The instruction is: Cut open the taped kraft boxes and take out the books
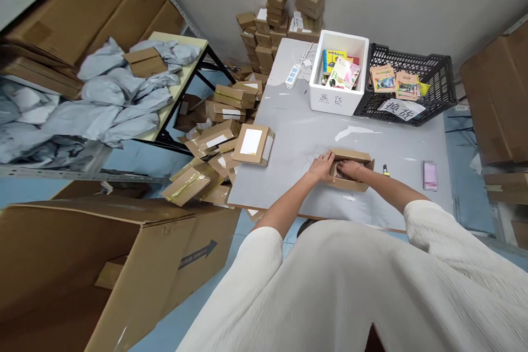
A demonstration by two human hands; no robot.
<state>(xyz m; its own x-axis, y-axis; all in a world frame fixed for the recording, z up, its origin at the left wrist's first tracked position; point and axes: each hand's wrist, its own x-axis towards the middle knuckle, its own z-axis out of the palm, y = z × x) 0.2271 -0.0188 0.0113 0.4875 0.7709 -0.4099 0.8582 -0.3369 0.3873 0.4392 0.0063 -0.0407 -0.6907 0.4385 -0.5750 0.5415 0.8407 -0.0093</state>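
Observation:
A small open cardboard box (pixel 351 154) sits on the grey table in front of me, its long flaps up. My left hand (pixel 324 166) is closed on the left end of this box, thumb and fingers on its wall. Inside the box is my right hand (pixel 350 169), fingers bent over something I cannot make out; the box wall and the hand itself hide most of the contents. A small yellow and black tool, perhaps a cutter (pixel 385 170), lies just right of the box. Farther right is a blurred pink phone-like object (pixel 429 176).
On the grey table (pixel 289 121) stand a white foam box (pixel 338 103) of books and a black crate (pixel 441 88) with booklets. A labelled carton (pixel 252 144) rests at the left edge. Several parcels (pixel 231 96) heap beside it. A big open carton (pixel 165 269) stands lower left.

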